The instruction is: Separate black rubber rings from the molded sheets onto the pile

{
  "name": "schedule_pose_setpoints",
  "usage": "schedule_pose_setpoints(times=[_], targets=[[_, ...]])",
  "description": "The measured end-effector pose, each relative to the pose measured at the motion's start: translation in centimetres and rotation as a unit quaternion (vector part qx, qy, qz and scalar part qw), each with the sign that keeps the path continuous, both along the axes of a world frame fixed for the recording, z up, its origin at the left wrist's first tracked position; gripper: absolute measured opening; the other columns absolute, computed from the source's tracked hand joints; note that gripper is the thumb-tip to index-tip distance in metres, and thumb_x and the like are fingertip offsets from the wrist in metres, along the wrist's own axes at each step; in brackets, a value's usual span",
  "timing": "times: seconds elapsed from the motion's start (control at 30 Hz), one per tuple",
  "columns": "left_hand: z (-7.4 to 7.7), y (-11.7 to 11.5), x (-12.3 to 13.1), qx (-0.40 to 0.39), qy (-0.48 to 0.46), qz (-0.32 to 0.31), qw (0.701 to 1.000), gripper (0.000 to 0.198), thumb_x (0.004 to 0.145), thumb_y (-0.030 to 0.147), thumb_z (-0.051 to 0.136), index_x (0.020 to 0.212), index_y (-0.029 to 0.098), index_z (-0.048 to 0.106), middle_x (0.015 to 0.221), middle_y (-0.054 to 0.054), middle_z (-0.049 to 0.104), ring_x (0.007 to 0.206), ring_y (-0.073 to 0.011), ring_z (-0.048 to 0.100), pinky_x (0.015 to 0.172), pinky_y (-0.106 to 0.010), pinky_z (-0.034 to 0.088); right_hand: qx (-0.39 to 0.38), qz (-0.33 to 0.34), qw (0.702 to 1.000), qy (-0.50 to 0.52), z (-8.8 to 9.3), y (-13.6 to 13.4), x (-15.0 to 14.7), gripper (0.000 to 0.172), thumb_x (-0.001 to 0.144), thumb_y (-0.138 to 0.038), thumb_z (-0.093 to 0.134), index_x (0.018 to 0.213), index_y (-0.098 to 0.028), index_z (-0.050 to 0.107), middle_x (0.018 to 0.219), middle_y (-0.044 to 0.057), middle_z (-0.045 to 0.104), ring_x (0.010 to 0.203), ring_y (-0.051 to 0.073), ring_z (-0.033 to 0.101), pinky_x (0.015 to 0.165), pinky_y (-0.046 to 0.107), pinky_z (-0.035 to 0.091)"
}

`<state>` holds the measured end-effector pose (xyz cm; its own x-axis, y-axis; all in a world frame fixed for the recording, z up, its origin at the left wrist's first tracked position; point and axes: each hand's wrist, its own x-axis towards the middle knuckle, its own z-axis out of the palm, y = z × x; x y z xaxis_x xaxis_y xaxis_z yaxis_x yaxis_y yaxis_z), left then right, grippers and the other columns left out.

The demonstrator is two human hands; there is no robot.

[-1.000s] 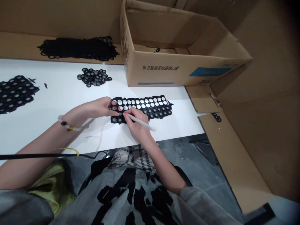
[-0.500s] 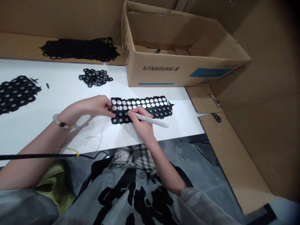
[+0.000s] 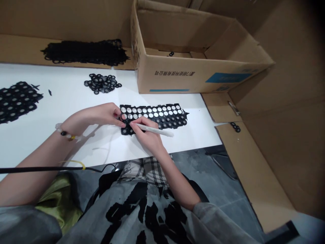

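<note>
A black sheet of joined rings [image 3: 175,122] lies flat on the white table. Its two far rows show white round centres, while the two near rows look dark with greyish centres. At the sheet's left end, my left hand [image 3: 108,114] is closed on the edge, thumb on the near side and fingers curled at the far side. My right hand [image 3: 149,135] grips a white pen-shaped tool [image 3: 159,130] like a pencil. The tool's tip points at the near rows toward the left end; my fingers partly hide the tip and some rings.
Behind the sheet stands an open cardboard box [image 3: 175,76]. Loose black rings [image 3: 103,83] are heaped left of it. A stack of black sheets [image 3: 85,52] lies at the back, another ring sheet [image 3: 19,101] at far left. A black rod [image 3: 45,170] crosses the left forearm.
My right hand and the white tool have shifted left along the sheet, closer to my left hand. The left hand stays at the sheet's left end.
</note>
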<state>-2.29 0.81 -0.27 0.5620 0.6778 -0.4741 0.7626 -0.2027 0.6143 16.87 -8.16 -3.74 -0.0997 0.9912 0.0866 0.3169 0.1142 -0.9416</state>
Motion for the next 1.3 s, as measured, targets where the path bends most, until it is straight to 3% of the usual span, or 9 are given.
schedule_pose_setpoints(times=[0.23, 0.53, 0.73, 0.9, 1.1, 1.3], targets=[[0.0, -0.1, 0.1, -0.024, -0.006, 0.019, 1.000, 0.036, 0.062, 0.052, 0.068, 0.071, 0.018, 0.069, 0.068, -0.002, 0.061, 0.062, -0.0144, 0.046, 0.058, -0.027, 0.034, 0.013, -0.007, 1.000, 0.010, 0.0, 0.0, 0.0, 0.015, 0.086, -0.032, 0.060, 0.077, -0.021, 0.066, 0.074, -0.001, 0.068, 0.068, 0.013, 0.061, 0.064, 0.026, 0.046], [-0.8, 0.2, -0.8, -0.034, -0.041, 0.021, 0.998, 0.031, 0.063, 0.053, 0.071, 0.067, 0.023, 0.071, 0.062, -0.003, 0.061, 0.063, -0.0177, 0.050, 0.058, -0.030, 0.037, 0.048, -0.007, 0.997, -0.067, -0.5, -0.2, -0.8, 0.017, 0.090, -0.032, 0.054, 0.076, -0.022, 0.059, 0.078, 0.001, 0.068, 0.075, 0.016, 0.062, 0.069, 0.029, 0.046], [-0.8, 0.1, -0.7, -0.063, -0.067, 0.032, 0.995, 0.029, 0.064, 0.050, 0.072, 0.071, 0.021, 0.072, 0.067, -0.002, 0.063, 0.063, -0.0150, 0.050, 0.058, -0.027, 0.037, 0.085, -0.013, 0.992, -0.094, -0.6, -0.4, -1.1, 0.017, 0.092, -0.030, 0.052, 0.077, -0.022, 0.057, 0.079, 0.001, 0.066, 0.075, 0.016, 0.060, 0.071, 0.029, 0.044], [-0.6, 0.3, -0.6, -0.077, -0.071, 0.003, 0.994, 0.029, 0.068, 0.049, 0.071, 0.074, 0.021, 0.072, 0.073, -0.002, 0.065, 0.066, -0.0144, 0.050, 0.060, -0.027, 0.037, 0.091, -0.013, 0.989, -0.113, -0.7, -0.4, -1.3, 0.016, 0.092, -0.028, 0.051, 0.078, -0.022, 0.056, 0.079, 0.002, 0.066, 0.078, 0.017, 0.060, 0.072, 0.030, 0.043], [0.0, 0.0, -0.7, 0.004, -0.012, -0.012, 1.000, 0.030, 0.072, 0.050, 0.066, 0.071, 0.020, 0.070, 0.067, -0.002, 0.063, 0.061, -0.0139, 0.048, 0.056, -0.027, 0.035, 0.074, -0.007, 0.994, -0.081, -0.6, -0.2, -1.0, 0.015, 0.091, -0.029, 0.052, 0.078, -0.022, 0.058, 0.080, 0.001, 0.068, 0.079, 0.016, 0.060, 0.072, 0.029, 0.043], [0.6, -3.0, 0.3, 0.095, 0.089, 0.047, 0.990, 0.041, 0.070, 0.062, 0.064, 0.070, 0.021, 0.067, 0.055, 0.001, 0.059, 0.053, -0.0130, 0.045, 0.055, -0.027, 0.031, 0.021, -0.022, 0.999, 0.035, -0.2, -0.1, -0.1, 0.017, 0.088, -0.035, 0.057, 0.077, -0.022, 0.060, 0.080, -0.001, 0.068, 0.075, 0.014, 0.062, 0.071, 0.026, 0.047]])
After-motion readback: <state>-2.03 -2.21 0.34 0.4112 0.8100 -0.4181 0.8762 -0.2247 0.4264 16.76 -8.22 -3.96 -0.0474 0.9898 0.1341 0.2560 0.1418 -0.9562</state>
